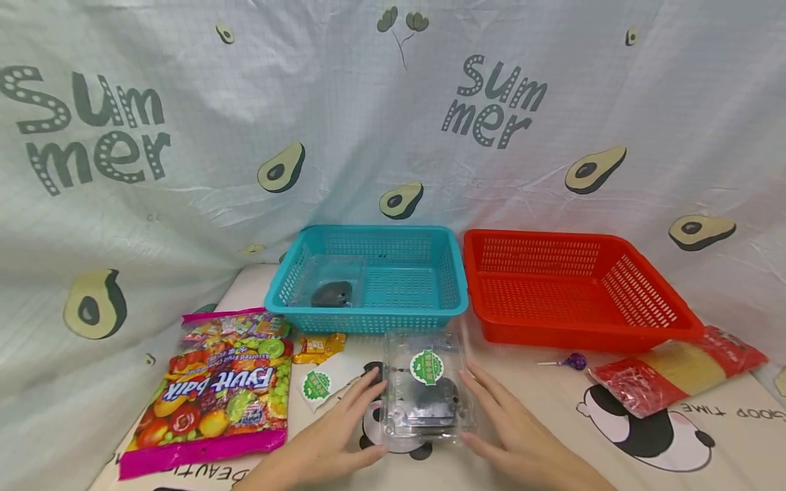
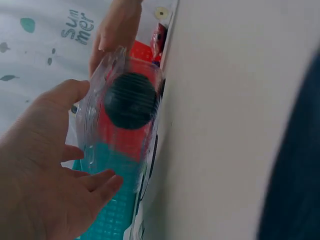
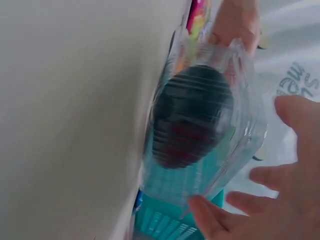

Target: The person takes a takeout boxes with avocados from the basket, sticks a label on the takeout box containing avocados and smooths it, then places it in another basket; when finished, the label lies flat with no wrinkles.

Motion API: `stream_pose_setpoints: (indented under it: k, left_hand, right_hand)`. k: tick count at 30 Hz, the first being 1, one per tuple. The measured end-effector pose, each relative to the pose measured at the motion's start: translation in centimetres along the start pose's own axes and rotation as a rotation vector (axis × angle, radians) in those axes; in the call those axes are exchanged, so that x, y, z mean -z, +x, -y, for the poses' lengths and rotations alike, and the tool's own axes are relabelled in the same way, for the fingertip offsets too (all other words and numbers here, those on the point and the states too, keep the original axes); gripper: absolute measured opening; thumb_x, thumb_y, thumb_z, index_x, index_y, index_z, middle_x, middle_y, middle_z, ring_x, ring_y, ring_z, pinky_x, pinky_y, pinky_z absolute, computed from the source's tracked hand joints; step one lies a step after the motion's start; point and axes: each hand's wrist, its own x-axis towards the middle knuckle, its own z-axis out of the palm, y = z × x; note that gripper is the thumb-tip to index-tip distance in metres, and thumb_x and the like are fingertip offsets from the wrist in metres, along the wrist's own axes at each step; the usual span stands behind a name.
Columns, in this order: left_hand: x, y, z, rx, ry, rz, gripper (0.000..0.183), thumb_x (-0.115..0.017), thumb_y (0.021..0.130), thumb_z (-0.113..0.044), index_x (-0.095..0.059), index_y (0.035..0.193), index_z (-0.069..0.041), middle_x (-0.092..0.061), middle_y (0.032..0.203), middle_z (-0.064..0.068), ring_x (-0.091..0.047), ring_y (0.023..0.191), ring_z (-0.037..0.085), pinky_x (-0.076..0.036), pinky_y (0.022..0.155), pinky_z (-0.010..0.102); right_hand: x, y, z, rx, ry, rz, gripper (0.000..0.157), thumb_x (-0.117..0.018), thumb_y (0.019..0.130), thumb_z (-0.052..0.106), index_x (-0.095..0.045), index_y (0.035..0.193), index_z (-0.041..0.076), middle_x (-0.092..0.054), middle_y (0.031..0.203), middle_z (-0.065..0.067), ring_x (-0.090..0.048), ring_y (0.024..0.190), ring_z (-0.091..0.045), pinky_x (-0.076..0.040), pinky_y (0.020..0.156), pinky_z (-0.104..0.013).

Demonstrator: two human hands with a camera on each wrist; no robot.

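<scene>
Left grip (image 1: 333, 434) and right grip (image 1: 512, 431): fingers spread, clasping nothing. Clear plastic box (image 1: 430, 402): directly between both. Caution: uneven fingertip pressure could skew the box or buckle its smooth walls, letting it slip.

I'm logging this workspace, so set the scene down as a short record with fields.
Centre: clear rectangular plastic container, green-and-white sticker on top, dark rounded object inside
Left hand: fingers loosely extended at the container's left side; contact unclear
Right hand: fingers loosely extended at its right side; contact unclear
Back left: teal rectangular plastic basket, holding a second clear plastic container
Back right: red rectangular plastic basket
Left goods: pink-edged, fruit-printed bag; small yellow-orange wrapped packet
Right goods: purple-headed lollipop; red-and-yellow plastic bag
</scene>
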Motion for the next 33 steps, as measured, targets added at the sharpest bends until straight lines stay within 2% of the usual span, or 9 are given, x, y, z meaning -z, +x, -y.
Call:
stream_pose_setpoints:
  k: [2,5,10,15,20,22,26,29,33]
  left_hand:
    - [-0.6,-0.2,-0.2,0.017,-0.066,0.025,0.079,-0.051,0.083,-0.051,-0.010,0.143,-0.022,-0.004,0.149,0.000,-0.021,0.132,0.027,-0.034,0.095,0.051]
    - [-1.2,-0.2,-0.6,-0.003,-0.128,0.008,0.081,-0.054,0.084,-0.046,-0.008,0.144,-0.018,-0.005,0.150,0.003,-0.020,0.132,0.028,-0.032,0.097,0.050]
    - [-1.1,-0.5,-1.7,-0.033,-0.130,-0.032,0.077,-0.054,0.085,-0.042,-0.011,0.144,-0.014,-0.007,0.149,0.006,-0.028,0.129,0.029,-0.039,0.093,0.044]
    - [0.4,-1.3,-3.7,-0.050,-0.162,-0.012,0.074,-0.051,0.087,-0.042,-0.011,0.144,-0.015,-0.007,0.149,0.006,-0.048,0.115,0.017,-0.047,0.085,0.036]
    - [2.1,-0.8,-5.7,-0.143,-0.074,-0.081,0.073,-0.052,0.087,-0.041,-0.012,0.143,-0.019,-0.008,0.149,0.001,-0.039,0.124,0.019,-0.046,0.086,0.038]
    - [2.8,0.1,-6.3,-0.192,-0.023,-0.133,0.072,-0.053,0.086,-0.041,-0.013,0.143,-0.021,-0.009,0.149,-0.001,-0.034,0.127,0.020,-0.044,0.089,0.040]
    - [4.0,3.5,-7.0,-0.288,-0.051,-0.163,0.072,-0.054,0.086,-0.037,-0.016,0.143,-0.015,-0.010,0.149,0.003,-0.048,0.116,0.014,-0.045,0.089,0.033]
    - [4.8,7.4,-7.5,-0.282,-0.125,-0.139,0.072,-0.056,0.086,-0.034,-0.018,0.142,-0.011,-0.012,0.149,0.005,-0.053,0.110,0.012,-0.046,0.085,0.026]
    - [5.2,12.9,-8.0,-0.201,-0.152,-0.142,0.073,-0.058,0.084,-0.034,-0.020,0.142,-0.009,-0.017,0.147,0.007,-0.050,0.115,0.016,-0.047,0.083,0.023]
  right_hand:
    - [-0.2,-0.1,0.3,-0.059,0.061,0.056,0.076,-0.055,0.080,0.052,-0.018,0.142,0.029,-0.018,0.147,0.004,-0.031,0.128,-0.018,-0.039,0.092,-0.048]
    - [-0.4,-0.1,0.6,-0.109,0.122,0.117,0.077,-0.056,0.079,0.052,-0.018,0.142,0.028,-0.015,0.148,0.003,-0.031,0.127,-0.022,-0.041,0.089,-0.049]
    - [0.0,-0.5,1.1,-0.099,0.106,0.064,0.077,-0.059,0.077,0.051,-0.024,0.141,0.025,-0.022,0.146,0.000,-0.037,0.123,-0.024,-0.045,0.083,-0.049]
    - [2.0,-1.2,2.5,-0.150,0.052,0.036,0.078,-0.061,0.073,0.056,-0.027,0.139,0.032,-0.029,0.143,0.002,-0.039,0.121,-0.022,-0.047,0.079,-0.049]
    - [5.3,-1.5,3.5,-0.154,0.038,-0.030,0.080,-0.064,0.070,0.055,-0.027,0.138,0.036,-0.029,0.142,0.005,-0.046,0.116,-0.024,-0.051,0.072,-0.043]
    - [6.5,-1.4,3.5,-0.148,0.047,-0.067,0.080,-0.066,0.070,0.051,-0.027,0.138,0.035,-0.027,0.143,0.005,-0.052,0.110,-0.022,-0.052,0.070,-0.041]
    - [8.5,-0.4,1.7,-0.075,0.038,-0.189,0.078,-0.073,0.070,0.037,-0.034,0.136,0.027,-0.032,0.141,0.001,-0.055,0.104,-0.019,-0.052,0.069,-0.038]
    - [10.0,1.1,-0.8,-0.037,0.067,-0.258,0.072,-0.074,0.071,0.024,-0.040,0.134,0.021,-0.036,0.138,-0.003,-0.049,0.110,-0.022,-0.051,0.072,-0.040]
    - [11.4,3.5,-4.2,-0.080,0.130,-0.249,0.068,-0.070,0.075,0.020,-0.038,0.135,0.018,-0.035,0.138,-0.006,-0.045,0.114,-0.026,-0.046,0.078,-0.044]
